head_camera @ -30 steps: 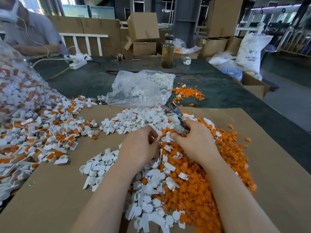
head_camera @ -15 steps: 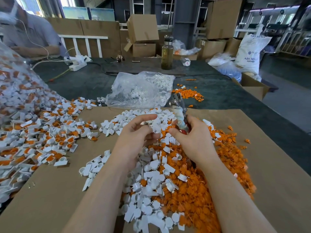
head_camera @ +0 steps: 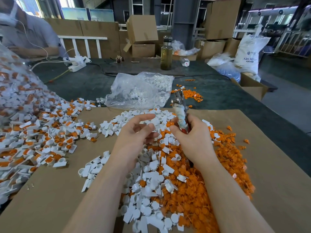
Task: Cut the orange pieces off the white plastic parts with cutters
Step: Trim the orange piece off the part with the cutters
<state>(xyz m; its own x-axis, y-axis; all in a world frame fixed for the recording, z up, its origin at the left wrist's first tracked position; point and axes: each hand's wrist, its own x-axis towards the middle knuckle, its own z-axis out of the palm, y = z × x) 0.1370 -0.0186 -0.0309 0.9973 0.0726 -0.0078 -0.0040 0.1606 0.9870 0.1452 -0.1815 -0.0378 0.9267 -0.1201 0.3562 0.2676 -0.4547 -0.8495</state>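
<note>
**Hands over the sorting heap, cutters upright**

The right hand [head_camera: 193, 137] grips the cutters [head_camera: 180, 111] by their wrapped handles, fingers curled around them, with the metal head pointing up and away from the person. Whether the blades stand apart or together cannot be told from this angle.

The left hand [head_camera: 136, 137] hovers just beside it, palm turned inward, fingers loosely spread and slightly bent. A white part seems to sit near its fingertips, but against the white pieces behind it I cannot tell whether the hand holds anything.

Both hands are above a mixed heap on a sheet of brown cardboard [head_camera: 277, 165]: trimmed white parts [head_camera: 151, 179] lie mostly to the left and front, and cut-off orange pieces [head_camera: 198, 204] spread to the right. Farther left, a large spill of uncut parts [head_camera: 42, 135], white with orange still attached, pours from a clear bag at the picture's edge.

Behind the cardboard, a clear plastic bag [head_camera: 141, 89] of white parts rests on the dark green table [head_camera: 227, 95], with a small scatter of orange bits beside it. A glass bottle [head_camera: 166, 54] stands farther back, near cardboard boxes [head_camera: 143, 29]. Another person [head_camera: 28, 36] sits at the far left.
</note>
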